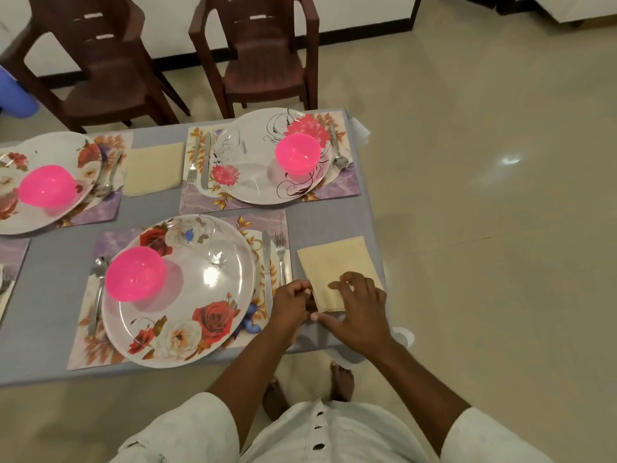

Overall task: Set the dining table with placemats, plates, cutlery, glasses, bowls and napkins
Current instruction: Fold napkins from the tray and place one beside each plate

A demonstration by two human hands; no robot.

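A folded pale-yellow napkin (337,269) is seen lying flat on the grey-covered desk (60,295), just to the right of the near placemat (110,242), close to the desk's right edge. This napkin is taken as the landmark. Its long axis runs from the near edge of the desk away toward the far side, tilted slightly leftward.

Both hands are placed at the napkin's near end. The left hand (293,305) is held at its near-left corner, fingers curled against the edge; whether the cloth is pinched there cannot be told. The right hand (359,310) is laid over the near-right part, fingers spread and pressing down, thumb stretched along the near edge. The rest of the napkin extends away from both hands. Neither hand is clearly nearer; a squaring or smoothing of the napkin is judged to be in hand.

Left of the napkin, these are counted in view: four placemats, one only partly shown; three flowered plates; three pink bowls; two napkins in all. Beside the near plate (187,329) a knife (267,262), fork (281,255) and spoon (98,289) are laid. At least two clear glasses are made out faintly on the plates.
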